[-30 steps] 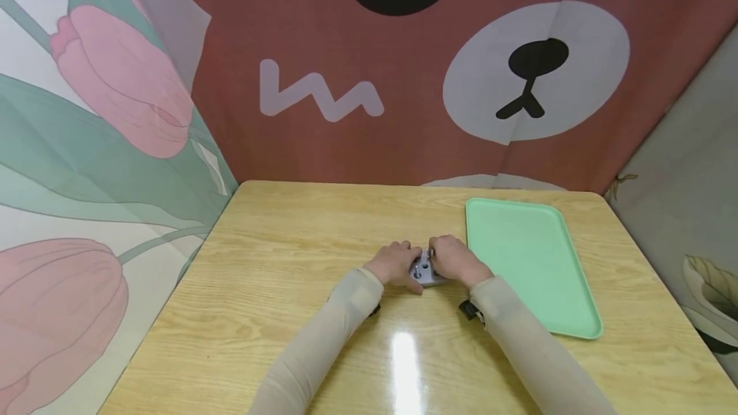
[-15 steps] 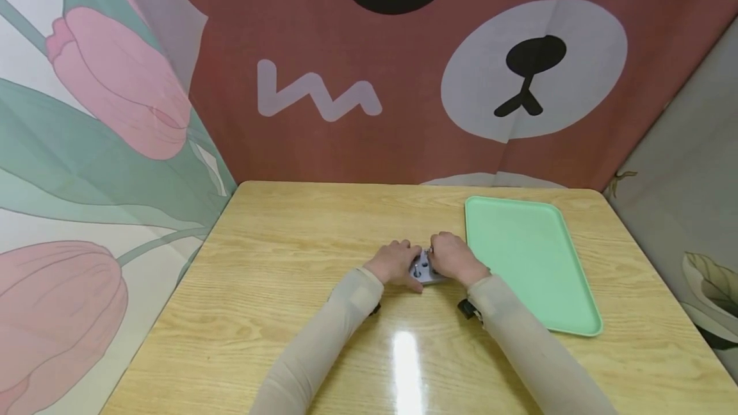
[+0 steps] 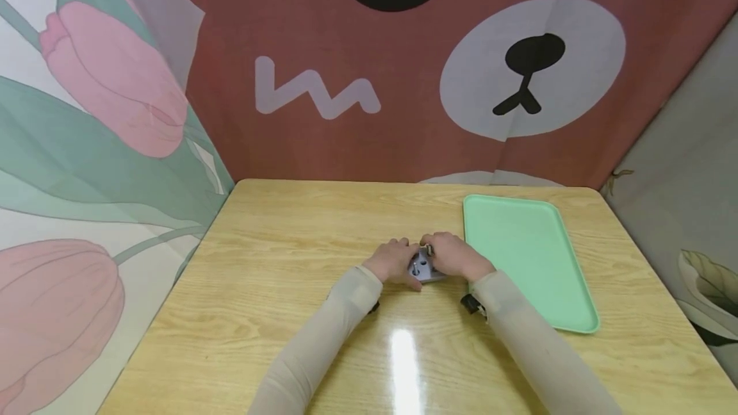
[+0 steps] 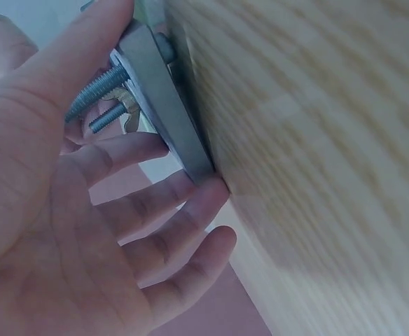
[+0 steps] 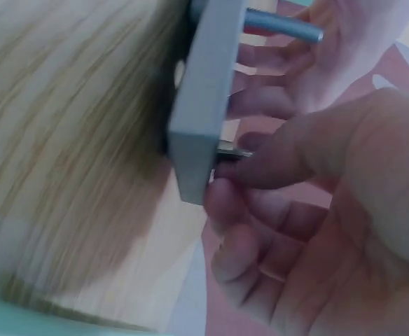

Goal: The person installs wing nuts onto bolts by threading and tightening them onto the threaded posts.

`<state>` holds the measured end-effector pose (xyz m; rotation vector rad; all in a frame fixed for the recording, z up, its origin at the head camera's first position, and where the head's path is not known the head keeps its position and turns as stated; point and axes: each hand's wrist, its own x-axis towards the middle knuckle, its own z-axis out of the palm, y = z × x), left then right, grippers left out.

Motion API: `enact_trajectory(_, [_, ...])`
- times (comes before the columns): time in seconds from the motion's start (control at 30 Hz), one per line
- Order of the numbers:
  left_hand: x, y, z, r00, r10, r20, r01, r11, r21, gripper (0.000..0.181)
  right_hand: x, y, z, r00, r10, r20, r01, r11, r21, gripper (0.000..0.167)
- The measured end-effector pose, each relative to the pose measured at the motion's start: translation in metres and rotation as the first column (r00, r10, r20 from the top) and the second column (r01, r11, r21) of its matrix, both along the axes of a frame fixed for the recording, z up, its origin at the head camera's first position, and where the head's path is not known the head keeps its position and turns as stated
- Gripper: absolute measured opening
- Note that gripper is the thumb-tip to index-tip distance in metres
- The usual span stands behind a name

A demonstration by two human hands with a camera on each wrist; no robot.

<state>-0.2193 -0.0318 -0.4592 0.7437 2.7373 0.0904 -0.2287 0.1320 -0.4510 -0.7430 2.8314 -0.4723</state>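
Observation:
A grey metal plate (image 3: 425, 273) with threaded bolts standing up from it lies on the table between both hands. My left hand (image 3: 393, 262) grips the plate from its left side, thumb at the near edge and fingers at the far edge. In the left wrist view a thick bolt (image 4: 101, 89) and a thinner bolt (image 4: 108, 118) stick out, with a brass-coloured wing nut (image 4: 132, 119) beside them. My right hand (image 3: 455, 255) is over the plate's far right part. Its thumb and finger pinch a small metal piece (image 5: 230, 151), mostly hidden, apparently a wing nut, in the right wrist view.
A light green tray (image 3: 527, 255) lies to the right of the hands, close to the right forearm. The wooden table (image 3: 277, 261) ends at a brown printed cloth (image 3: 403, 146) behind. Floral cloth (image 3: 115, 95) hangs along the left side.
The fingers of my right hand have shifted and turned slightly to the left, so a small brass-coloured piece shows by them. My left hand keeps its grip and the plate stays in place.

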Motion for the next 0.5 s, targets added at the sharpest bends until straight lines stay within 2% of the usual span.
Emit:
enact_trajectory(0.1, [-0.0002, -0.0002, 0.0012, 1.0, -0.003, 0.004, 0.003, 1.0, 0.003, 0.085, -0.0018, 0.002, 0.0002, 1.0, 0.026, -0.009, -0.026, 0.999, 0.025, 0.023])
enact_trajectory(0.27, [0.0012, -0.0004, 0.0035, 1.0, 0.002, 0.016, -0.002, 1.0, 0.006, 0.084, -0.0026, 0.003, 0.001, 1.0, 0.003, -0.017, -0.001, 0.998, 0.062, 0.016])
enact_trajectory(0.5, [0.0012, -0.0012, 0.0046, 1.0, -0.006, -0.007, 0.006, 1.0, -0.005, 0.079, -0.0032, -0.0011, 0.0021, 0.999, -0.025, -0.045, 0.028, 0.997, 0.067, 0.011])
